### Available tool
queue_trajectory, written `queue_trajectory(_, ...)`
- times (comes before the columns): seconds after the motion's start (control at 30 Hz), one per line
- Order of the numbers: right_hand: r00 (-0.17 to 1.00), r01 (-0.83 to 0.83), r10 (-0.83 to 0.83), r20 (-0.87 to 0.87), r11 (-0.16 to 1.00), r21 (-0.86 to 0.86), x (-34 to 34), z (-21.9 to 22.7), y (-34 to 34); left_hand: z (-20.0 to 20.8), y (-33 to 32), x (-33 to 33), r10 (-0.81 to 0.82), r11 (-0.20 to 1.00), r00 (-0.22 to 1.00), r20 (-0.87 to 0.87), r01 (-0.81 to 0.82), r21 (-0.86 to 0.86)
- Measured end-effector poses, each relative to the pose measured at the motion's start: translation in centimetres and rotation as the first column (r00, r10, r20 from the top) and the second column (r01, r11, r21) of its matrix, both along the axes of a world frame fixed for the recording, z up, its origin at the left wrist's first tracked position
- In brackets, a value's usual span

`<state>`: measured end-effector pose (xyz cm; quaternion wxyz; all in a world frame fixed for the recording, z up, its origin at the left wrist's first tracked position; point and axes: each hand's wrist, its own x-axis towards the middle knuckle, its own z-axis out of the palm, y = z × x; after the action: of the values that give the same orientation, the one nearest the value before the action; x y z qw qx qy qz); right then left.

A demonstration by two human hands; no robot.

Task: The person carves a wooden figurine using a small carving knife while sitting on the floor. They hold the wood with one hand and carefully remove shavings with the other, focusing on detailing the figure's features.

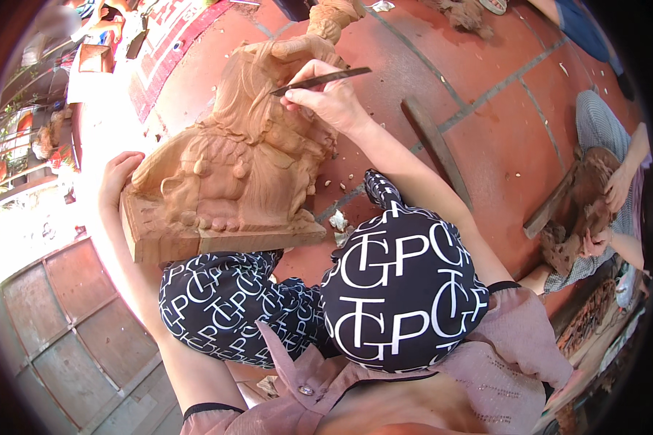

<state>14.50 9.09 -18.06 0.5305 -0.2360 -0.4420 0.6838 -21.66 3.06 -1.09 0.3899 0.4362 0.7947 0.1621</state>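
A carved wooden statue [221, 167] with draped robes and a thick rectangular base leans across my knees, its top pointing away from me. My right hand [334, 105] pinches a thin, dark, flat stick-like tool [352, 73] against the upper part of the robes. The tool's left end meets the carving near a fold; its exact kind does not show. At the statue's left side, my left hand [118, 177] grips the edge with bent fingers, and its fingertips are partly hidden by the wood and bright glare.
Wood chips and white crumpled scraps [337, 220] lie on the red tiled floor [384, 109]. A wooden strip [435, 152] lies right of my forearm. Farther right, a seated person's hands [618, 190] hold a rough brown wood piece [595, 177]. A red patterned mat [168, 61] is at the upper left.
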Motion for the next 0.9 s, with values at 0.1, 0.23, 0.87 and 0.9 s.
queue_trajectory(0.1,0.995,0.063,-0.065,0.077,0.997,0.036,-0.7,0.2,-0.5,0.1,0.1,0.3,0.025,1.000,0.999,-0.037,-0.025,-0.009)
queue_trajectory(0.23,0.995,0.097,-0.100,0.026,0.991,0.093,-1.3,1.4,-0.5,0.0,-0.2,0.1,0.039,0.999,0.999,-0.024,-0.039,-0.002)
queue_trajectory(0.87,0.855,0.444,-0.473,0.211,0.879,0.172,-0.4,-1.2,1.4,-1.1,0.6,-0.5,0.007,0.999,1.000,-0.011,-0.007,0.035)
queue_trajectory(0.9,0.909,0.417,-0.417,0.004,0.909,0.005,1.0,-1.5,1.1,-1.2,0.6,-0.6,0.018,0.999,1.000,0.001,-0.018,0.032)
